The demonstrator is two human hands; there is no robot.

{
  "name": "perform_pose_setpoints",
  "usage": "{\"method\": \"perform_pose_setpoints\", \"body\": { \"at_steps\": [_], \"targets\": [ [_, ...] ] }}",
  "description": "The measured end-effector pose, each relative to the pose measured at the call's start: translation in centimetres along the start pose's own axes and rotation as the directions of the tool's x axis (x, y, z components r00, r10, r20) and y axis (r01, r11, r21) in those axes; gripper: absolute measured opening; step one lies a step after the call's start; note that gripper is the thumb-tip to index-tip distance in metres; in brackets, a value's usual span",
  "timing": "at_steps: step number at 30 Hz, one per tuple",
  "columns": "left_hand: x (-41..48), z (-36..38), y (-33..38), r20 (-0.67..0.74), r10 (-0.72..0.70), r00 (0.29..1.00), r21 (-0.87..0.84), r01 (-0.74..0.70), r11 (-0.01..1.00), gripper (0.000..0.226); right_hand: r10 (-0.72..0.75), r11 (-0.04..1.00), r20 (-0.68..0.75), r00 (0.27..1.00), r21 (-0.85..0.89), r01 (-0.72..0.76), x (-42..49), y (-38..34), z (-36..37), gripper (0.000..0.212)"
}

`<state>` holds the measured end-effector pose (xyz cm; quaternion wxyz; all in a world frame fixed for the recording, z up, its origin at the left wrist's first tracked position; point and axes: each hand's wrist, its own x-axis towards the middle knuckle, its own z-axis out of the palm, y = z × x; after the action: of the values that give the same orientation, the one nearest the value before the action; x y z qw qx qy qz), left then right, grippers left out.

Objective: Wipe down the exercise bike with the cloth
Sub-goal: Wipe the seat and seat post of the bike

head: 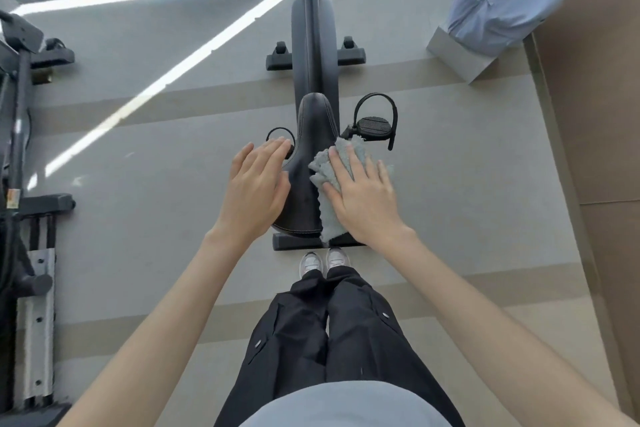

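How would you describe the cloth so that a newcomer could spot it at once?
Find the black exercise bike in the middle of the floor, then its saddle nearest the person. On the saddle's right side the right hand presses a fluffy grey-green cloth, the only soft, pale thing on the dark bike.

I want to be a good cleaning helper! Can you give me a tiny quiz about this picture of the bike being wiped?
1. True or false: the right hand presses the cloth flat on the saddle.
2. Which hand has no cloth under it? A left hand, B right hand, C neither.
3. Fill in: the pedal with its ribbed top showing is on the person's ____ side.
Key: 1 true; 2 A; 3 right.
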<state>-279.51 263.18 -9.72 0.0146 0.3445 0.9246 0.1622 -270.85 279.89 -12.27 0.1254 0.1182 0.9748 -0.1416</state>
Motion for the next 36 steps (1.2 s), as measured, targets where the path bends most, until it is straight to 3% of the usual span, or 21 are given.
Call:
{"method": "perform_pose_setpoints", "body": {
  "at_steps": [6, 14, 18, 22, 24, 27, 29, 33, 36],
  "targets": [
    [1.2, 0.5, 1.1, 0.010, 0.043, 0.999, -0.005, -0.043, 0.999, 0.044, -0.040, 0.998, 0.016, 0.999, 0.054, 0.040, -0.3, 1.5, -0.1, 0.059],
    [1.2, -0.3, 0.3, 0.046, -0.019, 0.999, 0.027, 0.018, 0.999, 0.047, -0.172, 0.983, 0.050, 0.984, 0.081, 0.167, 13.1, -1.9, -1.2, 0.058],
    [1.3, -0.5, 0.6, 0.081, 0.011, 0.997, 0.045, -0.015, 0.999, 0.045, -0.119, 0.911, 0.064, 0.991, 0.404, 0.083, 16.3, -1.8, -2.3, 0.042],
    [1.4, -0.3, 1.1, 0.149, 0.062, 0.987, 0.035, -0.068, 0.997, 0.046, -0.003, 0.747, 0.107, 0.994, 0.661, -0.068, 13.2, -0.4, -2.1, 0.056],
    [1.5, -0.2, 1.1, 0.167, 0.074, 0.983, 0.030, -0.081, 0.996, 0.047, 0.031, 0.804, 0.161, 0.986, 0.583, -0.121, 9.8, 0.4, -1.5, 0.062],
    [2.2, -0.2, 1.0, 0.186, 0.105, 0.977, 0.020, -0.111, 0.994, 0.048, 0.050, 0.941, 0.151, 0.987, 0.323, -0.097, 5.3, 2.3, -0.6, 0.060],
    [3.0, -0.1, 1.1, 0.204, 0.158, 0.966, 0.020, -0.165, 0.986, 0.049, 0.019, 0.919, 0.118, 0.993, 0.388, -0.064, 2.6, 3.8, 0.1, 0.057],
    [4.6, 0.2, 0.7, 0.277, 0.280, 0.919, 0.020, -0.297, 0.955, 0.050, 0.051, 0.747, 0.137, 0.989, 0.652, -0.129, -2.3, 5.5, 1.6, 0.058],
    [5.5, 0.3, -0.5, 0.327, 0.353, 0.877, 0.012, -0.377, 0.926, 0.051, 0.150, 0.769, 0.112, 0.982, 0.612, -0.187, -1.8, 4.2, 1.7, 0.060]
  ]
}}
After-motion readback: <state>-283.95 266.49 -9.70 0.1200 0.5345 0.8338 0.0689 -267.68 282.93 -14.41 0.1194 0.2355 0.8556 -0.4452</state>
